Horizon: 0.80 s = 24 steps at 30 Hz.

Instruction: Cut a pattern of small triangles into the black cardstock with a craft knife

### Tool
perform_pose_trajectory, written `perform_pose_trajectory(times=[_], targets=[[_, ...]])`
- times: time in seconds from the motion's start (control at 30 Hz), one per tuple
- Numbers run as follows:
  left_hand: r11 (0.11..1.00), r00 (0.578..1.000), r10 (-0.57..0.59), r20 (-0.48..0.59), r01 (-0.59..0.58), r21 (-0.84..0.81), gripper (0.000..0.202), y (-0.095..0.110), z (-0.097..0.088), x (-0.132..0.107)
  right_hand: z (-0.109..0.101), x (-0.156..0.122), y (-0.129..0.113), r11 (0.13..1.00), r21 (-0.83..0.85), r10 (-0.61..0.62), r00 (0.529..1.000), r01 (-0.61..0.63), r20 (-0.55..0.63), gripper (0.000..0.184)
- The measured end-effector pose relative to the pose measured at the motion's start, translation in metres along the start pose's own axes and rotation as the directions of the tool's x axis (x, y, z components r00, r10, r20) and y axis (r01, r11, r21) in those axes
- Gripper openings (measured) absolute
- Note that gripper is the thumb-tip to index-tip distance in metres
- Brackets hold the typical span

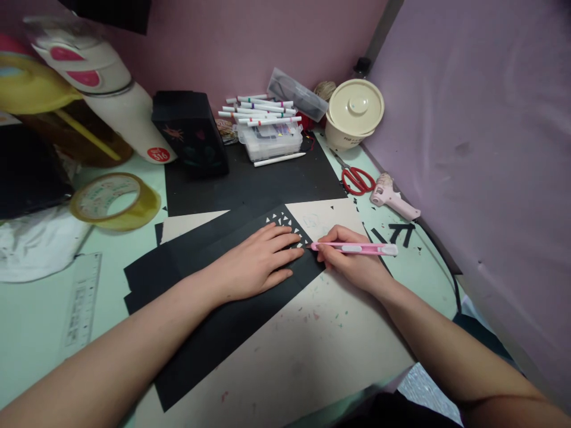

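Note:
My left hand (259, 261) lies flat, fingers stretched out, pressing down a sheet of black paper (223, 321) with small triangular cut-outs near its far corner. My right hand (352, 255) is closed around a pink utility knife (357, 248), whose tip touches the black paper's edge just beside my left fingertips. The black sheet rests on a beige cardboard (312, 356) that covers the pale green desk.
Red scissors (357, 179) and a pink glue gun (392, 199) lie at the right. Behind are a marker box (267, 134), a cream lidded pot (354, 113) and a black box (191, 134). A tape roll (115, 201) and a clear ruler (82, 303) sit left.

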State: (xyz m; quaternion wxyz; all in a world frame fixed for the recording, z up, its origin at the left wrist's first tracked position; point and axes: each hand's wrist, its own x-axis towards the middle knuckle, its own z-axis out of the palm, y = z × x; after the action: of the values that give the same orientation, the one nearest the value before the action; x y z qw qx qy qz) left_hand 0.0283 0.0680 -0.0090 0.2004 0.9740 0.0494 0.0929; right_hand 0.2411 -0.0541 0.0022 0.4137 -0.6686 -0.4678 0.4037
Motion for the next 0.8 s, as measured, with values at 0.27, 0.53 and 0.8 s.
perform_pose_trajectory(times=[0.27, 0.53, 0.8], targets=[[1.0, 1.0, 0.0, 0.015, 0.0, 0.023, 0.038, 0.0001, -0.001, 0.0008, -0.0014, 0.0022, -0.0008, 0.998, 0.054, 0.006, 1.0, -0.008, 0.031, 0.017], [1.0, 1.0, 0.002, 0.027, -0.002, 0.028, 0.039, -0.0002, -0.0013, 0.0014, -0.0039, 0.0066, -0.0037, 0.996, 0.077, 0.031, 0.997, -0.035, 0.065, 0.019], [1.0, 1.0, -0.002, 0.019, 0.002, 0.005, 0.038, 0.0003, -0.002, 0.0011, -0.0043, 0.0045, -0.0037, 1.0, 0.006, -0.013, 0.999, 0.013, 0.035, 0.017]])
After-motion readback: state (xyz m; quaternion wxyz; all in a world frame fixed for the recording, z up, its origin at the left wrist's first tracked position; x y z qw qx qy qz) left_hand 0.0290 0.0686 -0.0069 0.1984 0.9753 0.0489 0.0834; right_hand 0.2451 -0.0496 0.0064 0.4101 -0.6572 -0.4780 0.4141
